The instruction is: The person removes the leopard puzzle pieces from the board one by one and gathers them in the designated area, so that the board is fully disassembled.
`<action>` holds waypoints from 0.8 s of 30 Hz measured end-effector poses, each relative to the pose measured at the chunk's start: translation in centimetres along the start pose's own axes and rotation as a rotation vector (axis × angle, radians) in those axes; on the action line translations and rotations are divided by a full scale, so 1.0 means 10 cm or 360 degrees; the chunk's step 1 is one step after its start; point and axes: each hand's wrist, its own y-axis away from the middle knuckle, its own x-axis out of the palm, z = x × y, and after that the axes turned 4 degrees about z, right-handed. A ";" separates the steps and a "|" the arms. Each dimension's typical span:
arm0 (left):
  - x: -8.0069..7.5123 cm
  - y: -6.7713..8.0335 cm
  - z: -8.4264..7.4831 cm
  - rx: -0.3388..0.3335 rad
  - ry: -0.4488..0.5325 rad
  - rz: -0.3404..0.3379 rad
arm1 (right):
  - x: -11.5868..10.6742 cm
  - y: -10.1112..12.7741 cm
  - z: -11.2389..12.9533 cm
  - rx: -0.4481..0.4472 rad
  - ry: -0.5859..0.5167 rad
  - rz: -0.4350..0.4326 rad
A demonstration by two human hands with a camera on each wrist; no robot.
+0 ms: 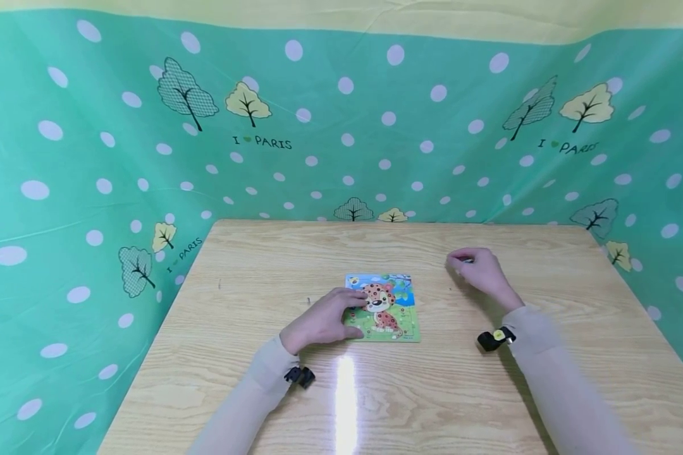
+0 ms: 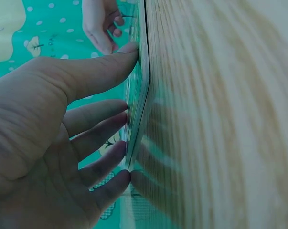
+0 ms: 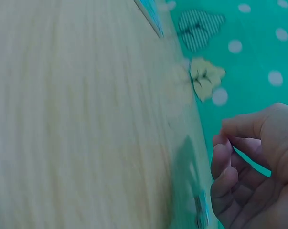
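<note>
A square leopard picture board (image 1: 395, 322), like a child's jigsaw puzzle, lies flat on the table. My left hand (image 1: 326, 319) rests at its left side, thumb and fingers spread. In the left wrist view, the left fingertips (image 2: 120, 149) touch the board's thin layered edge (image 2: 144, 90). Off to the board's right, my right hand (image 1: 480, 268) is curled over the table, thumb against the fingers. No thing shows between the right fingertips (image 3: 225, 138). Just below them is a small flat piece (image 3: 201, 210) with a dark and pale edge, partly hidden by the hand.
The wooden table (image 1: 262, 253) has a bright light streak in front of the board. A small dark speck (image 1: 308, 301) lies left of the board. A green dotted cloth (image 1: 347, 126) with printed trees hangs behind and along both sides.
</note>
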 end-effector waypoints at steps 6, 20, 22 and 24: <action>0.01 -0.02 0.00 0.0007 0.0009 -0.0005 | 0.21 0.02 0.15 -0.0063 0.0027 0.0048; 0.00 -0.01 0.00 -0.0001 0.0001 0.0003 | 0.71 0.07 0.62 -0.0209 -0.0153 0.0245; 0.00 -0.01 0.01 -0.0002 -0.0004 0.0004 | 0.78 0.07 0.68 -0.0239 -0.0139 0.0253; 0.00 -0.01 0.01 -0.0002 -0.0011 0.0007 | 0.83 0.07 0.73 -0.0277 -0.0129 0.0267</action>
